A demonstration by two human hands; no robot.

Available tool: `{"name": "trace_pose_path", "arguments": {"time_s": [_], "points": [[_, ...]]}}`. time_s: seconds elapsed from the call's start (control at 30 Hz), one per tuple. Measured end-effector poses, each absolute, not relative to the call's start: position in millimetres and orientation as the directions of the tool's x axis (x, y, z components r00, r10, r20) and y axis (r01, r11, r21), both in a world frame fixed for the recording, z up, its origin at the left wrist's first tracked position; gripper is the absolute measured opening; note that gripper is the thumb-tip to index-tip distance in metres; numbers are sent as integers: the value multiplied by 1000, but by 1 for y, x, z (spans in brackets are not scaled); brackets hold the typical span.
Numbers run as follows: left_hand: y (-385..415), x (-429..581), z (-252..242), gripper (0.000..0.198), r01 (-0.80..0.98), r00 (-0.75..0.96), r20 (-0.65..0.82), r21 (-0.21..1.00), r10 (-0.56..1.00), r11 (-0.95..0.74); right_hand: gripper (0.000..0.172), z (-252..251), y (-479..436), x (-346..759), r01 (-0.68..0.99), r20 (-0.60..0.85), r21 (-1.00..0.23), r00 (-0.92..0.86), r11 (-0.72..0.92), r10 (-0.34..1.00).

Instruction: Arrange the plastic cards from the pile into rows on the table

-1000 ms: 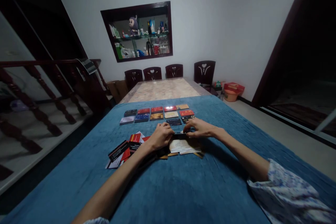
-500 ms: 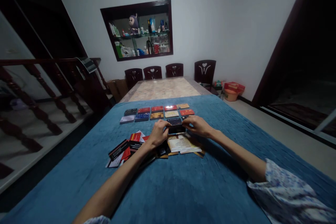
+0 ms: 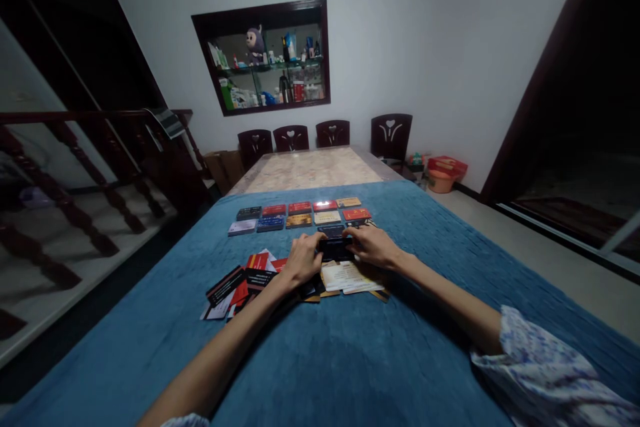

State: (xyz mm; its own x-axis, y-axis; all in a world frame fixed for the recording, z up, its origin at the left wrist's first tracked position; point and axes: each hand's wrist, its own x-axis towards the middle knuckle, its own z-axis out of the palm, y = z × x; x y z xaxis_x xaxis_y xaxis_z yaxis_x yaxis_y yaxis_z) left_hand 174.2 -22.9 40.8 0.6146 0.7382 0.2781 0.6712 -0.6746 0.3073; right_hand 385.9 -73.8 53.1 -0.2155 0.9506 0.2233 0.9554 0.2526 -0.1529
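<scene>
Between my two hands is a black card [image 3: 336, 249], pinched at its left end by my left hand [image 3: 304, 259] and at its right end by my right hand [image 3: 371, 245]. Just beyond it lies a dark card [image 3: 331, 231]. Farther back, card stacks stand in rows, among them a red one [image 3: 299, 207], a gold one [image 3: 299, 221] and a blue one [image 3: 271, 223]. Cream cards [image 3: 353, 277] lie loosely under and in front of my right hand. Left of my left hand, black, red and white cards [image 3: 226, 285] overlap in a messy pile.
A blue cloth [image 3: 320, 360] covers the near part of the table, with its bare marble-patterned top [image 3: 315, 169] beyond. Dark chairs [image 3: 391, 137] stand at the far end. On the left is a wooden railing [image 3: 95, 190]; an orange bucket [image 3: 440, 180] is at the right.
The black card now shows more of its flat face between my hands. My left hand has shifted slightly nearer, and my right hand has moved slightly left.
</scene>
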Motion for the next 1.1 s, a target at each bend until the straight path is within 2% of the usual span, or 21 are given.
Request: {"name": "trace_pose_path", "arguments": {"time_s": [0.23,0.7,0.9,1.1], "points": [[-27,175,41,44,710,597,233,292,768,-641,38,58,-77,380,967,158,-157,-174,198,972],[-19,174,35,54,707,596,210,320,775,-630,55,50,-72,384,936,129,-242,-228,254,965],[-17,172,36,58,692,612,213,321,761,-646,58,48,-70,386,943,150,-210,-231,259,961],[-19,172,40,58,700,603,197,334,773,-631,54,44,-65,392,934,202,-205,-254,294,946]]}}
